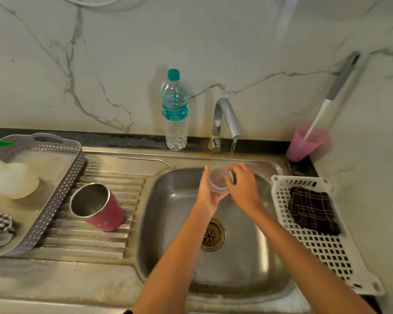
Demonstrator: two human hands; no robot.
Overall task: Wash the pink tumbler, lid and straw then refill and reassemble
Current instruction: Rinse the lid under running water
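Observation:
The clear round lid (218,179) is held over the sink basin (173,214), just under the water running from the tap (227,118). My left hand (208,193) grips it from the left and below. My right hand (244,185) holds its right edge, fingers curled on the rim. The pink tumbler (98,206) with its steel inside stands tilted on the ribbed drainboard at the left. The metal straw (145,160) lies flat along the sink's back ledge.
A water bottle (175,109) with a teal cap stands behind the sink. A grey tray (61,177) with white items sits at the left. A white basket (322,241) with a dark checked cloth (312,210) is at the right. A pink cup (304,143) holds a brush.

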